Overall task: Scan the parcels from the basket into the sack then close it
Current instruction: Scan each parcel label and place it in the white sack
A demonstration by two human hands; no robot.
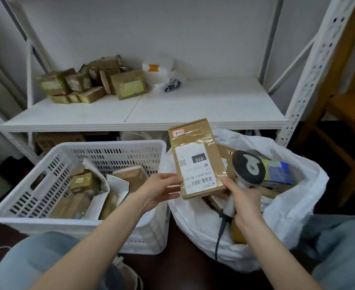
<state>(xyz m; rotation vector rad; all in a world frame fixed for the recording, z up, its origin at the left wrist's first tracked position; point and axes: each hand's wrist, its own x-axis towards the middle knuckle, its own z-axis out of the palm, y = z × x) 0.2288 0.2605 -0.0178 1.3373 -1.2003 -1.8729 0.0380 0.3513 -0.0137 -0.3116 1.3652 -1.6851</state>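
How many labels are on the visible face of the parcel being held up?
2 on the parcel: a small handwritten sticker at its far left corner, and a large shipping label across the middle and near end. Its other faces are hidden.

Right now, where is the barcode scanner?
In the head view, the scanner is right of centre, gripped by the right hand above the open white sack, just right of the held parcel.

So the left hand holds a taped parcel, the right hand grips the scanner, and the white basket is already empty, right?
Not quite: the head view shows several parcels in the basket. The rest stands: the left hand holds the taped parcel and the right hand grips the scanner.
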